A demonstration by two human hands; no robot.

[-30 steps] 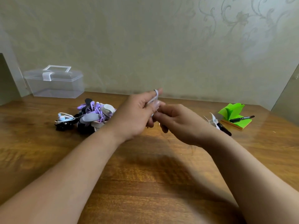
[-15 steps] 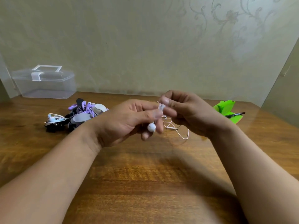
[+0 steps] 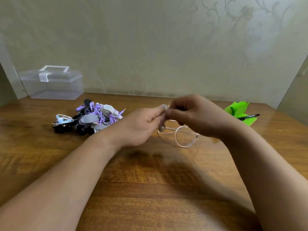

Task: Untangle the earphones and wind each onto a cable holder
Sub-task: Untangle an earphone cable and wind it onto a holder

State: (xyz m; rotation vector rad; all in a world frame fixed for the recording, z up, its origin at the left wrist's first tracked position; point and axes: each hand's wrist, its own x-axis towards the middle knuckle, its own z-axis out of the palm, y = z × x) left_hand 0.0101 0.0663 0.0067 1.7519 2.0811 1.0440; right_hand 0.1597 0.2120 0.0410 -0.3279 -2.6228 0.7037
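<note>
Two bare hands meet above the middle of a wooden table point(image 3: 50, 164), raised off its surface. Left hand point(image 3: 140, 127): fingers curled shut, pinching the white earphone cable point(image 3: 179, 139), with a turn of cable showing at the fingertip and one white earbud point(image 3: 161, 128) hanging just below the fingers. Right hand point(image 3: 196, 117): fingers closed on the same cable, fingertips touching those of the left hand. One slack loop of the cable droops beneath the right hand toward the tabletop; whether it touches the wood cannot be told. One heap of tangled earphones and cable holders point(image 3: 93, 119), purple, black, grey and pale blue, lies left of the hands, well apart from them; its separate pieces cannot be counted. One clear plastic box point(image 3: 53, 85) with a closed lid and a handle stands at the far left corner against the wall point(image 3: 150, 47). One green stack of sticky notes point(image 3: 240, 112) lies at the far right, near the table's right edge, with one black pen point(image 3: 248, 116) resting across it; print on the pen is too small to read. Open tabletop spreads between the forearms and toward the near edge, and between heap and box. No readable labels appear elsewhere.
</note>
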